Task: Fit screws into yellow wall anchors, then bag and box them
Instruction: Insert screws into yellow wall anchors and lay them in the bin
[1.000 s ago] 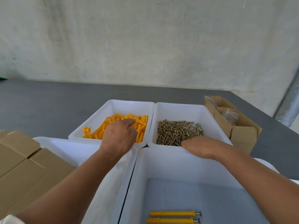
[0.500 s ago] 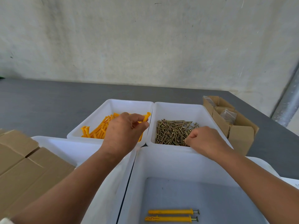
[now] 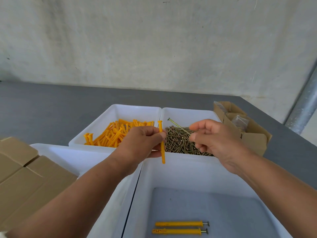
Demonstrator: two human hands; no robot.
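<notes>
**While the left hand (image 3: 140,143) holds an anchor (image 3: 161,141), the right hand (image 3: 214,141) holds a screw (image 3: 178,125)**

Where the two hands meet over the trays, each has one part in a pinch. The left hand's thumb and fingertips curl round the middle of a single yellow anchor, which stands nearly upright with its flanged head away from the person and its tip hanging below the hand. Just to that hand's right, the right hand pinches one end of a long brass screw between thumb and forefinger, its other fingers loosely curled. The screw slants away from the fingers toward the anchor's head, and the two parts are close but apart.

Beyond the left hand's knuckles a white tray (image 3: 120,110) holds a heap of loose anchors (image 3: 116,133). Beneath and beyond the right hand, a second white tray (image 3: 188,112) holds a pile of screws (image 3: 178,143). Below both wrists, nearer the person, a larger white tray (image 3: 171,169) carries two fitted anchors (image 3: 180,223), lying side by side with screw heads pointing right.

Past the right hand's outer edge an open cardboard box (image 3: 253,140) sits on the grey bench (image 3: 51,109) with clear bags (image 3: 240,121) inside. Outside the left forearm lie folded cartons (image 3: 25,177).
</notes>
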